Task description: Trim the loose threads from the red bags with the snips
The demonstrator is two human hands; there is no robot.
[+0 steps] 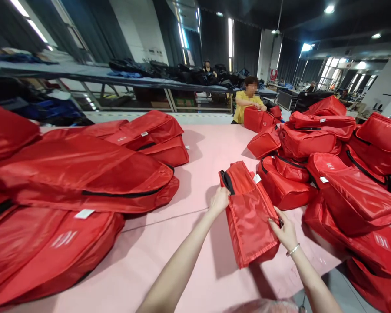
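Note:
Over the pink tabletop (pixel 195 261), a red fabric bag (pixel 252 221) is between my two hands, tilted, with a black zipper at its far left corner and a small white label on its right edge. My left hand (pixel 220 200) is closed on the left edge beside the zipper. Fingers of my right hand (pixel 285 230) pinch the right side seam lower down; a bracelet is on that wrist. A small dark thing shows at the right fingers, too small to name. The bag's underside is hidden.
Large red bags (pixel 84 174) lie heaped on the left. Another pile of red bags (pixel 355 182) fills the right side, some over the table's edge. Across the table, a person in yellow (pixel 247 102) handles a red bag. Dark bags (pixel 182 74) cover a table behind.

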